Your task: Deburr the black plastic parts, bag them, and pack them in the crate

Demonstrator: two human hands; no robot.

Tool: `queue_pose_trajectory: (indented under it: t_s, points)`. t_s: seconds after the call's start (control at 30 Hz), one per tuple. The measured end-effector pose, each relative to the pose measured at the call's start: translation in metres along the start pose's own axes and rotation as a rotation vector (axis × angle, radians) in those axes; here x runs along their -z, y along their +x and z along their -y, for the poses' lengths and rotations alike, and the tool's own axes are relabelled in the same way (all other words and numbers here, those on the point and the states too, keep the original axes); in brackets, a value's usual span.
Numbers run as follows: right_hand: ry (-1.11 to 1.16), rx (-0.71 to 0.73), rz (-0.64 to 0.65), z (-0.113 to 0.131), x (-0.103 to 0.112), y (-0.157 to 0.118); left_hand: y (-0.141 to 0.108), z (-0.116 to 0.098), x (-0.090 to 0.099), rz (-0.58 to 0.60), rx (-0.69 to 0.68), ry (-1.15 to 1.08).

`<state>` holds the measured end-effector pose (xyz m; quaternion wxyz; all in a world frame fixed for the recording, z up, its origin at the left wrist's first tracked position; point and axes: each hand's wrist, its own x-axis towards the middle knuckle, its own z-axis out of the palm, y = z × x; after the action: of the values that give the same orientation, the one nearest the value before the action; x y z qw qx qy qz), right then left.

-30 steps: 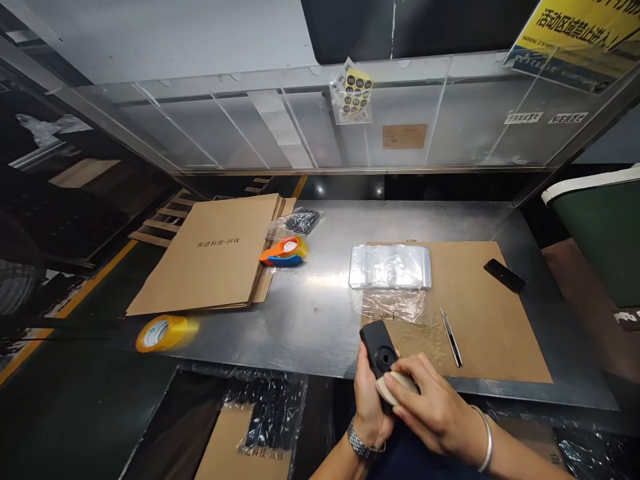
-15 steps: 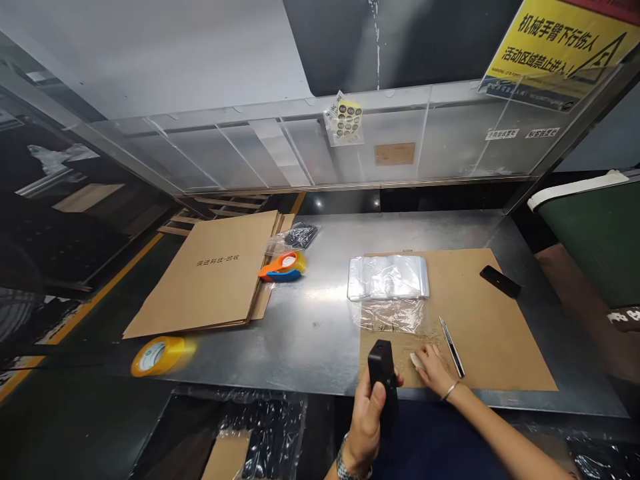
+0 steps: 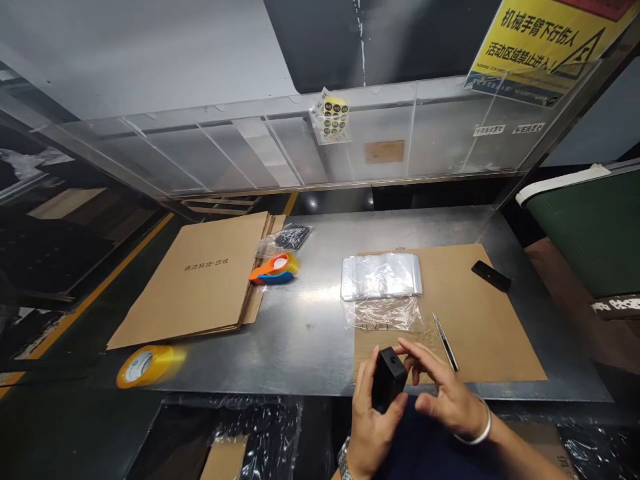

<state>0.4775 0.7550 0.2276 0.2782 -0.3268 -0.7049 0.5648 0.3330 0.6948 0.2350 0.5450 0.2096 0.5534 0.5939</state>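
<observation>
Head view, looking down at a metal table (image 3: 310, 320): the left hand (image 3: 373, 417) is clamped around a small black box (image 3: 388, 383), held upright just over the near edge of the table. The right hand (image 3: 445, 393) is beside it with fingers loosely spread, fingertips touching the top of the box. Just beyond lie a brown cardboard sheet (image 3: 475, 320), a crumpled clear bag (image 3: 385, 312), a stack of clear bags (image 3: 381, 276) and a pen (image 3: 445, 332). Far right rests a black phone (image 3: 491, 275). On the left sit flat cartons (image 3: 200, 280), a tape dispenser (image 3: 274, 267) and a yellow tape roll (image 3: 145, 363).
</observation>
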Motion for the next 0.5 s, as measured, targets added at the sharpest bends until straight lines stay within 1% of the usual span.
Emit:
queue_pose_trajectory:
  t_s: [0.03, 0.1, 0.17, 0.23, 0.3, 0.37, 0.43, 0.5]
  points:
    - [0.019, -0.004, -0.017, 0.006, -0.003, 0.002, 0.0, -0.002, -0.001, 0.015, -0.022, 0.042]
    - [0.044, -0.08, -0.09, 0.008, -0.007, 0.005, 0.002, -0.003, 0.001, 0.075, -0.039, 0.133]
    - [0.139, -0.186, -0.181, 0.001, -0.006, 0.009, 0.005, -0.001, 0.005, 0.174, 0.033, 0.133]
    - [0.271, -0.274, -0.256, -0.007, -0.003, 0.011, 0.009, 0.002, 0.01, 0.271, 0.188, 0.033]
    - [0.341, -0.328, -0.296, -0.01, -0.001, 0.012, 0.012, 0.005, 0.01, 0.326, 0.375, -0.102]
    - [0.311, -0.346, -0.316, -0.009, -0.003, 0.012, 0.015, 0.009, 0.006, 0.355, 0.564, -0.234]
    - [0.253, -0.353, -0.332, -0.009, -0.008, 0.014, 0.016, 0.013, 0.0, 0.413, 0.738, -0.366]
    - [0.208, -0.359, -0.333, -0.013, -0.01, 0.018, 0.018, 0.016, -0.006, 0.466, 0.839, -0.463]
